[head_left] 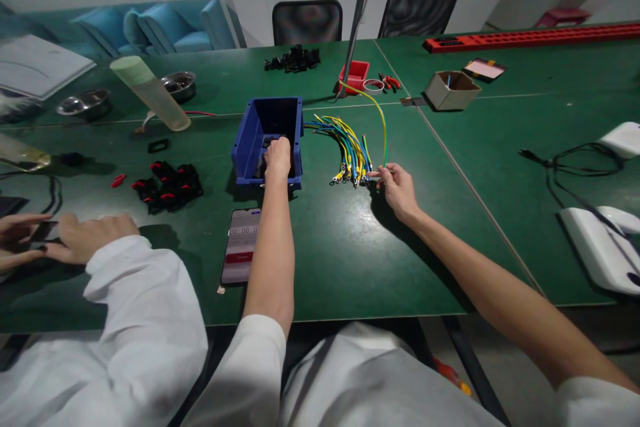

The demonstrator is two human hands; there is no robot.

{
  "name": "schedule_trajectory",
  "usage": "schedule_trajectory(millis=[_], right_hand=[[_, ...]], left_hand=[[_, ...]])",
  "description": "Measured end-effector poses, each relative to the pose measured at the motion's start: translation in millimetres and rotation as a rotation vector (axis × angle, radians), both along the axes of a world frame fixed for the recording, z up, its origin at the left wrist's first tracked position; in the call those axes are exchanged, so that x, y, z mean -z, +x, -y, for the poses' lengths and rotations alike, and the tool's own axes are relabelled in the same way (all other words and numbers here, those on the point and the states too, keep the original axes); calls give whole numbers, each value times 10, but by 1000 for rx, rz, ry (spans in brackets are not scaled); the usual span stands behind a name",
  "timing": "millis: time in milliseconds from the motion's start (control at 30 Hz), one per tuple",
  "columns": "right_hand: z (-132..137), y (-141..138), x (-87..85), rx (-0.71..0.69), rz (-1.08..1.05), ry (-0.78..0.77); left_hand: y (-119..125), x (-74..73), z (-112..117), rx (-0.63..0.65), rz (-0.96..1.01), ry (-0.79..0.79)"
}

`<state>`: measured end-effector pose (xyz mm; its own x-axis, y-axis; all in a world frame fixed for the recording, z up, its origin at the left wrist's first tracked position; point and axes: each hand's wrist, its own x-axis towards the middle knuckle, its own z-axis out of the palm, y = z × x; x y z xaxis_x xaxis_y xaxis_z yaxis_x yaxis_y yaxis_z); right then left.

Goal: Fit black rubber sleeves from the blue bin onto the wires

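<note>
The right grip (399,190), right of the frame's centre, is pinched on the lower end of a yellow-green wire (385,130), which arches up and leftward to a loose end near the foot of a grey pole (357,20). The left grip (278,157) reaches into a blue bin (242,150) at the centre of the frame, among dark pieces (261,165); its fingertips are hidden, so I cannot tell whether it has hold of anything.

Between bin and right grip, a bundle of yellow, green and blue wires (347,140) lies on the green bench (345,260), metal terminals toward the bottom of the frame. Below the bin lies a phone (241,240), partly covered by the left forearm. A pile of black-and-red parts (167,188) sits left of the bin. At the left edge, a co-worker's hands (95,238) hold a small dark object. A red tray (359,71) and red-handled pliers (391,83) stand upper centre.
</note>
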<state>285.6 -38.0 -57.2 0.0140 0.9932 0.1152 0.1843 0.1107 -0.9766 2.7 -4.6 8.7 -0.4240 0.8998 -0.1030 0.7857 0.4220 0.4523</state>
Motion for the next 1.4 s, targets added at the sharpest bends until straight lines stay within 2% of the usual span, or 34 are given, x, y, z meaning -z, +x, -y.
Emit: schedule_trajectory(millis=[167,433,633,833,1100,1200,1267,1333,1400], right_hand=[[14,21,3,25,84,25],[27,37,-39,-13,32,11],[42,78,-38,-4,70,6],[79,98,-40,-14,125,31],[71,90,-80,-21,-5,-51],[63,93,-85,-33,-53,-59],[51,98,-70,-58,-77,-43],[35,104,-48,-91,-84,-19],[22,112,-33,-108,-77,-3]], left_hand=[[-21,27,-47,97,-94,55],[-51,104,-65,76,-155,63],[-80,145,-122,25,-172,102],[-73,101,-89,39,-153,115],[-24,16,-71,-42,-109,184],[-36,18,-83,-46,-63,256],[-52,35,-110,6,11,358],[-56,55,-155,19,154,461],[-38,61,-205,-43,378,526]])
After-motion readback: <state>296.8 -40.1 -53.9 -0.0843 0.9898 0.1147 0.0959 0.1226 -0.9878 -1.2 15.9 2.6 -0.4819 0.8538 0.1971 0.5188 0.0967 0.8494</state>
